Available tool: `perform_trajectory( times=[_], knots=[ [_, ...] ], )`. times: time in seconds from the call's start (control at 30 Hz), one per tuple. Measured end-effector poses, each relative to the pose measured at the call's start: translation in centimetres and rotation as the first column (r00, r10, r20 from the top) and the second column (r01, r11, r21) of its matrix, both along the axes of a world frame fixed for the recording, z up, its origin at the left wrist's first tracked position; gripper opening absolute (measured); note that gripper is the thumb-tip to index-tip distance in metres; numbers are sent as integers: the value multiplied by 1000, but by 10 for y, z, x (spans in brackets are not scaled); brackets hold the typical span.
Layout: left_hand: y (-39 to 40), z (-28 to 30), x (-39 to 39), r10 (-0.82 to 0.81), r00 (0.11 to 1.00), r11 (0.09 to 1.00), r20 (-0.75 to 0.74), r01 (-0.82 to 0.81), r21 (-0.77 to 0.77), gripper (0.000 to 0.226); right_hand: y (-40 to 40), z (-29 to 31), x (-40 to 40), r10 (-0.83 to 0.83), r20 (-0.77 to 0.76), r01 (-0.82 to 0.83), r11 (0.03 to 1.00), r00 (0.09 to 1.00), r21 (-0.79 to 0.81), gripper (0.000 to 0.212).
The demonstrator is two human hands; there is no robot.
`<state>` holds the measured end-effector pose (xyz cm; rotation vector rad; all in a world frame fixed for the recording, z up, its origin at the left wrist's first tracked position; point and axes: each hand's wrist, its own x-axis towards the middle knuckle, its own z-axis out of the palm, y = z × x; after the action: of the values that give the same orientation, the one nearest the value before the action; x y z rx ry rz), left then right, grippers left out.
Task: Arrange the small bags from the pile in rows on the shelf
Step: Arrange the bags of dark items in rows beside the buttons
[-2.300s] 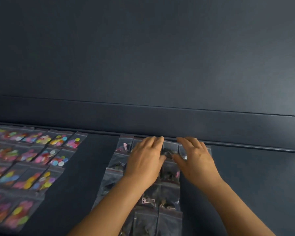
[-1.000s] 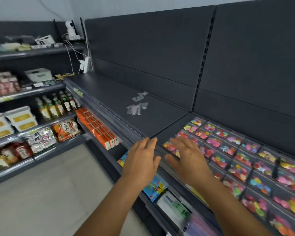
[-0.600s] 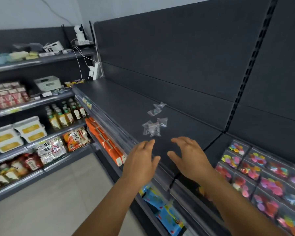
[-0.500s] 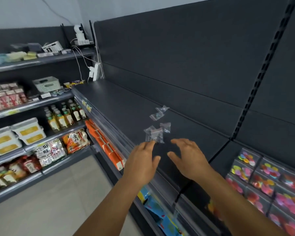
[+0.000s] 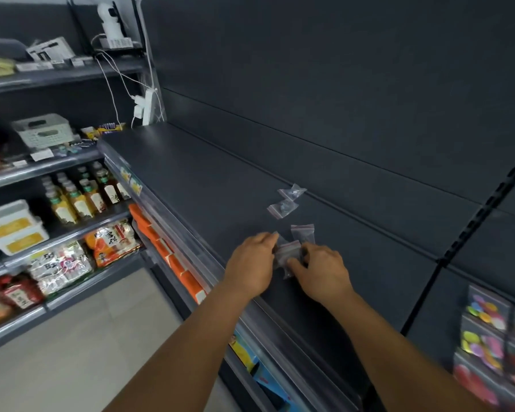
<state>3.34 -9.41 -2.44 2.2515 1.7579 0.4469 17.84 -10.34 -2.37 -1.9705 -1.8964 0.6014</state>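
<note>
Our left hand [image 5: 252, 264] and right hand [image 5: 321, 270] seemingly pinch the small clear plastic bags [image 5: 287, 255] on the dark grey shelf [image 5: 208, 185]; we should lift them gently, together.

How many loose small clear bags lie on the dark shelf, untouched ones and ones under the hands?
Untouched small clear bags: 3
Small clear bags between the left hand and right hand: at least 1; overlap hides more
Total: at least 4
</note>
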Motion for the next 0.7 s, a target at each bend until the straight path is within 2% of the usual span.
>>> perform_trajectory(
  times=[0.07, 0.23, 0.43, 0.6, 0.7],
  knots=[
    [14, -1, -5, -76, 997, 997, -30, 75, -25, 56, 5, -1, -2, -37, -5, 37, 999, 999, -12, 42],
    [43, 3, -16, -277, 958, 952, -72, 264, -153, 60, 12, -3, -7, -148, -169, 149, 989, 974, -3, 17],
    [63, 12, -23, -323, 942, 933, -97, 299, -199, 46, 9, 5, -11, -288, -287, 304, 953, 914, 10, 10],
    [64, 15, -27, -315, 948, 926, 37, 316, -209, 16, 3, 7, -14, -358, -399, 397, 918, 844, 14, 15],
    [62, 15, -31, -265, 936, 923, 230, 315, -219, 18, -2, 8, -13, -382, -465, 435, 901, 799, 7, 11]
  ],
)
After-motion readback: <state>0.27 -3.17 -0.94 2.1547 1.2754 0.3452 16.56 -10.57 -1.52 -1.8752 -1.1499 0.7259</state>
